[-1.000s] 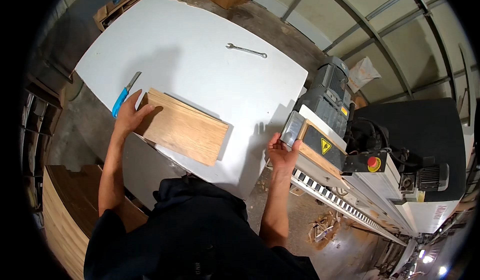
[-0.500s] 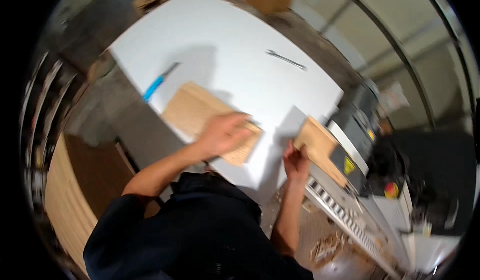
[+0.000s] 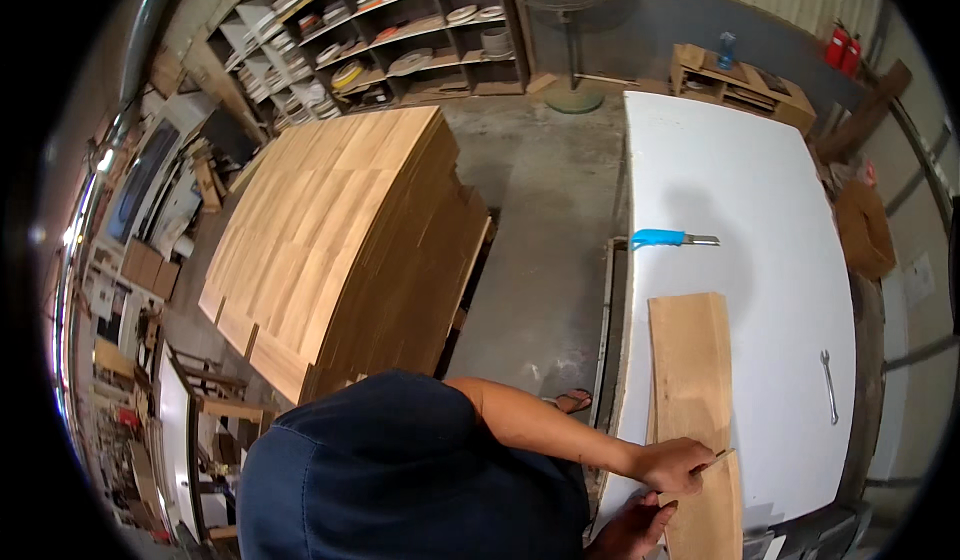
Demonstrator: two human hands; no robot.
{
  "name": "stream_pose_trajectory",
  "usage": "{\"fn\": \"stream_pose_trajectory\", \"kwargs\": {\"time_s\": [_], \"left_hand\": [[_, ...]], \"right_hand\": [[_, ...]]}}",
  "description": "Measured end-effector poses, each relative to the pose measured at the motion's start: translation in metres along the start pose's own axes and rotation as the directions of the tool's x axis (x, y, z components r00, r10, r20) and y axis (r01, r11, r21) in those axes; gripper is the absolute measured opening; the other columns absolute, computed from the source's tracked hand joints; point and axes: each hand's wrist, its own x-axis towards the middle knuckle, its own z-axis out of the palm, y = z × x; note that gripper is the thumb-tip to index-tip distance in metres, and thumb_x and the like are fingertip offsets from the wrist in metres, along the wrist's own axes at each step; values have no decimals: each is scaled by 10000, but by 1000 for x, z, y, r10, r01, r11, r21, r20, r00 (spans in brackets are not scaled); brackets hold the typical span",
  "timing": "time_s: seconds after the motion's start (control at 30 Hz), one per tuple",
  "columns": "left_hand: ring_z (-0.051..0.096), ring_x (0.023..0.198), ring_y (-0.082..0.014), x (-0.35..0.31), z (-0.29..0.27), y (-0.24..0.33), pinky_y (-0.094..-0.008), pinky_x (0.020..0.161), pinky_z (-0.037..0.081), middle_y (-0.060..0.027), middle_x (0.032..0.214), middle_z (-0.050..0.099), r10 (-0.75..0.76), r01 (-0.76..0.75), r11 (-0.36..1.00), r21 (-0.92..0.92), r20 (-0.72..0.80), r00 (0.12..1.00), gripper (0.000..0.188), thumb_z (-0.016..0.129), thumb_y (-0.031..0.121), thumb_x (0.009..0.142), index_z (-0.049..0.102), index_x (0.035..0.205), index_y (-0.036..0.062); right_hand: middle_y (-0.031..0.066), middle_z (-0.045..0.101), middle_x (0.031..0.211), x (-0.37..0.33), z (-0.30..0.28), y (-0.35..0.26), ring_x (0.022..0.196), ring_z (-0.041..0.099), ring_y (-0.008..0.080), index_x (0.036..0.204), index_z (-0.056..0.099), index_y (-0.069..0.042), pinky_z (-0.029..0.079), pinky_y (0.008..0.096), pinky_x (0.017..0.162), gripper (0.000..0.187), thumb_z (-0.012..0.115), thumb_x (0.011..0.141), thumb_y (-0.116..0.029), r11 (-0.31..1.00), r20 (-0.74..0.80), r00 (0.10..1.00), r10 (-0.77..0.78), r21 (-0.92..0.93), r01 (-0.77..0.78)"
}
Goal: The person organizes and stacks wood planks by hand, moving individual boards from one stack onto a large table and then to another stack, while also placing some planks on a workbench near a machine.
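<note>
My left hand [image 3: 675, 465] is closed at the inner end of a light wooden board [image 3: 692, 360] lying lengthwise on the white table. A thin, pale edge or strip sticks out past its fingers; I cannot make out what it is. Just below, my right hand [image 3: 632, 528] grips the left edge of a second wooden board [image 3: 712, 520], whose lower part runs out of view. The two boards meet or overlap under my left hand. Farther along the table lies a blue-handled knife [image 3: 660, 238] with its blade pointing right.
The white table [image 3: 740, 160] carries a wrench [image 3: 829, 388] near its right side. Left of it, across a floor gap, stands a tall stack of wooden panels [image 3: 330, 200]. Shelves with rolls [image 3: 420, 35], a standing fan [image 3: 570, 50] and a low wooden cabinet [image 3: 745, 85] are behind.
My view has swung left, bringing the panel stack and shelves in. My right hand has brought its board over from the machine to beside my left hand, at the first board's end.
</note>
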Motion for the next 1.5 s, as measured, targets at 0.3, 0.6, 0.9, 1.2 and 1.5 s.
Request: {"fn": "stream_pose_trajectory", "kwargs": {"time_s": [0.3,0.6,0.9,1.2,1.5], "left_hand": [[395,552,-61,-15,-119,-23,-264,471,346,43,626,452,-301,221,932,-287,-274,913,84,552,85,861,596,880,15],[419,452,-86,3,-198,-25,-255,424,351,5,569,479,-367,258,908,-331,-326,871,260,483,67,880,634,1077,-12],[506,1037,-356,52,-224,-70,-392,858,437,-274,1102,528,-17,138,918,373,-311,950,476,664,289,782,604,1156,-1],[498,1181,-296,101,-250,-83,-376,979,419,-232,1260,503,-380,511,830,-226,441,813,873,788,394,692,400,1309,-86],[522,1153,-295,111,-243,-77,-381,962,449,-213,1234,525,-429,603,746,-281,490,759,711,762,154,714,420,1290,-82]], "right_hand": [[117,589,1116,43,-54,-26,889,562,196,1182,506,15,478,327,760,387,540,927,-275,988,-214,967,-136,44,148],[15,539,695,56,9,-11,608,475,94,917,654,20,382,241,555,228,589,913,-198,538,-74,924,-375,-829,152],[146,578,700,69,24,7,596,532,249,878,641,60,440,343,553,444,617,871,-382,-432,251,727,-639,-900,-68],[202,436,1352,114,9,1,1303,357,288,1314,383,93,269,349,1081,775,677,816,-423,911,-437,894,97,-323,-256],[165,527,1239,122,30,-4,1179,473,244,1242,445,106,325,327,1037,689,759,764,-278,922,-418,904,83,-311,-228]]}}
